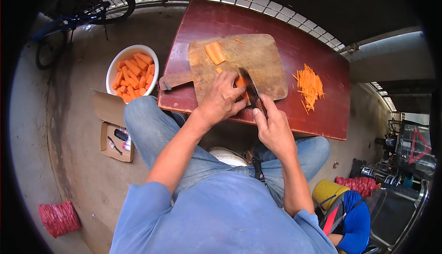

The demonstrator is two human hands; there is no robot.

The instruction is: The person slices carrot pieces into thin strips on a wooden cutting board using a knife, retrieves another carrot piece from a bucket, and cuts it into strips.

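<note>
My right hand [275, 127] is wrapped round the handle of a dark-bladed kitchen knife [249, 82], its blade pointing away from me over the wooden cutting board [262, 56]. Curled fingers of my left hand [221, 96] press a carrot piece [240, 82] onto the board, right beside the blade. Part of that carrot is hidden under the fingers. Flat carrot slices [215, 52] lie at the board's upper left, with a small carrot bit [219, 70] near my left knuckles and a thin carrot strip [239, 40] by the far edge.
The dark red table [327, 65] bears the board and a pile of carrot strips [309, 87] on the right. Left of it stand a white tub [108, 76] of peeled carrots and an open cardboard box [109, 151]. A person in blue [357, 217] is at lower right, near a yellow bucket [328, 193].
</note>
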